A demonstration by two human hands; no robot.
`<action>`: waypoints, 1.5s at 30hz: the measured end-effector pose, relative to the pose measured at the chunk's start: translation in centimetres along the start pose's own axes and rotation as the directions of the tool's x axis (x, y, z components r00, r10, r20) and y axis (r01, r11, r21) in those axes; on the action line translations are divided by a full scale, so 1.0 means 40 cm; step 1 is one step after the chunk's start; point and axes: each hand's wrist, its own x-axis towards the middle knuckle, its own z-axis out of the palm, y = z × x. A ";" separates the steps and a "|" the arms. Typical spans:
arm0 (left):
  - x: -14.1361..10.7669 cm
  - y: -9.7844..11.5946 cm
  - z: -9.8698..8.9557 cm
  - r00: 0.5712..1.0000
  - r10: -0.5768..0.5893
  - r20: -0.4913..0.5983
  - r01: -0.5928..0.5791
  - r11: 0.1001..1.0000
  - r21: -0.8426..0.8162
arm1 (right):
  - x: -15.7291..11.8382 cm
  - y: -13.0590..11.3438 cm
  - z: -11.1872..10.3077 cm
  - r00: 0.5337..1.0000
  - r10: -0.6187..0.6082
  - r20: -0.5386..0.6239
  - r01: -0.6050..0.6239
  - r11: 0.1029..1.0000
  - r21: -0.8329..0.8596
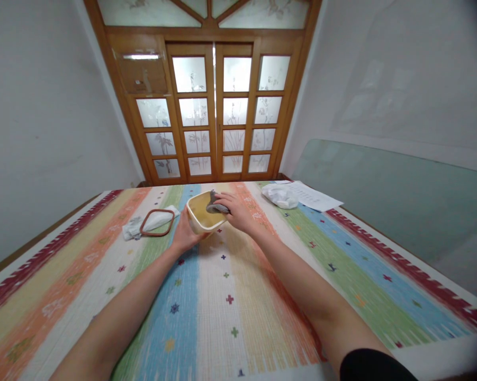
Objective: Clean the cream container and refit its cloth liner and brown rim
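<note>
A squarish pale yellow container (201,207) with a white rim is tilted above the tablecloth, its opening turned toward me. My left hand (185,233) grips it from the left side and underneath. My right hand (238,211) is closed on a grey cloth (217,205), which it holds at the container's right rim, partly over the opening. To the left, a brown rounded-square frame (158,234) lies on a crumpled white plastic bag (133,228).
A striped, patterned tablecloth (222,328) covers the table. At the far right lie another crumpled white bag (281,196) and printed paper sheets (317,198). A greenish glass panel (381,196) leans on the right wall. Wooden doors with glass panes (214,111) stand beyond.
</note>
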 end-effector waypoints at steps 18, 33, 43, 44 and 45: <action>0.061 -0.016 -0.130 0.823 -0.077 0.563 0.285 0.913 -0.292 | 0.034 -0.109 -0.116 0.879 0.385 -0.283 -0.390 0.920 0.039; 0.074 -0.072 -0.217 0.792 -0.149 0.592 0.347 0.908 -0.236 | 0.005 -0.205 -0.035 0.758 -0.095 0.645 -0.102 0.960 0.262; 0.100 0.047 -0.210 0.678 -0.012 0.735 0.193 0.968 -0.163 | -0.012 -0.179 -0.004 0.458 -0.058 0.887 -0.428 0.860 0.277; 0.103 0.056 -0.206 0.678 0.001 0.735 0.165 0.974 -0.154 | -0.018 -0.173 0.009 0.465 -0.029 0.885 -0.368 0.903 0.223; 0.104 0.063 -0.201 0.679 0.010 0.734 0.143 0.979 -0.145 | -0.024 -0.170 0.024 0.496 -0.014 0.868 -0.290 0.940 0.181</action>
